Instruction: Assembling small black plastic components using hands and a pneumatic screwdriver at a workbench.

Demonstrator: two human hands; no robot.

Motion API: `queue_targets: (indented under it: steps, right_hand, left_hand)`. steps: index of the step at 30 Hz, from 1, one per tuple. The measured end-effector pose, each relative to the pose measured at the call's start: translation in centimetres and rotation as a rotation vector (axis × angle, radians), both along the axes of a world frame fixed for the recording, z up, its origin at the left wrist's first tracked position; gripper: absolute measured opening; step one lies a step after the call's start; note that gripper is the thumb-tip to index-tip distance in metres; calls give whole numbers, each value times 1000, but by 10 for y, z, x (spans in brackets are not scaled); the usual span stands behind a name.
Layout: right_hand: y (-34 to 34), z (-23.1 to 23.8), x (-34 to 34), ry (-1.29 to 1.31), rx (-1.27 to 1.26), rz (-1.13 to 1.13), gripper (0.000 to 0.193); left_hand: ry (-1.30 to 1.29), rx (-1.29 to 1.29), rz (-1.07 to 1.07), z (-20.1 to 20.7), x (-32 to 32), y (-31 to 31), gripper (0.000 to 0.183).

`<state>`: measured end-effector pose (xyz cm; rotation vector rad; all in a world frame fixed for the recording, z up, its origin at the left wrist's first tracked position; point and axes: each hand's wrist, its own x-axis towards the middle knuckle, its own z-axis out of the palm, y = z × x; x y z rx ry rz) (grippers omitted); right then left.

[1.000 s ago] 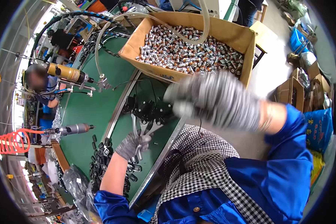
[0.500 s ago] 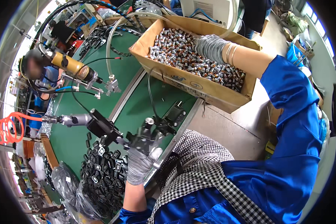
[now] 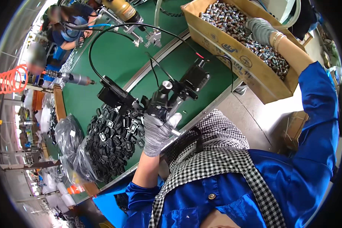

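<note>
My left hand point(image 3: 157, 133), in a grey striped glove, is closed around a black lever assembly point(image 3: 159, 100) with thin black cables and a metal pin, held above the bench's near edge. Far to the right, my right hand point(image 3: 261, 31), gloved likewise, reaches into a cardboard box point(image 3: 220, 47) of small silver cylindrical metal parts point(image 3: 224, 17). Its fingers curl down among the parts; what they hold, if anything, is hidden. Left of my left hand lies a heap of small black oval parts point(image 3: 112, 138) on the green bench top point(image 3: 78, 97).
A silver pneumatic driver point(image 3: 78, 78) on a coiled orange hose point(image 3: 9, 79) and a yellow driver point(image 3: 121, 9) with metal fittings hang over the bench. Clear plastic bags point(image 3: 67, 136) lie at the left. A metal rail point(image 3: 144, 70) crosses the bench. Another person point(image 3: 70, 30) sits across it.
My view has shifted, so the box and black assembly appear farther right and higher. My left hand still grips the assembly. My right hand is still in the box, its fingers now more curled.
</note>
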<state>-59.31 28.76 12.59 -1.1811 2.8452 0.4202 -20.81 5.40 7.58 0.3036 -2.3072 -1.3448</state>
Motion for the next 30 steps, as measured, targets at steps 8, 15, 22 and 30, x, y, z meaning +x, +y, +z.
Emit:
queue_targets:
  steps: [8,15,22,30]
  right_hand:
    - [-12,76,123,-807,-1104,41,16]
    - [-55,74,175,-757,-1159,500,20]
    - [-61,61,176,-780,-1058,487,19]
    - [-54,63,185,-763,-1061,473,19]
  left_hand:
    - [-63,506,77,-46,29,-17,46]
    - [34,1042,-160,-51,34,-2,43]
    - [113,995,-138,-64,48,-3,46]
    - [19,1161,-234,-52,50,-6,53]
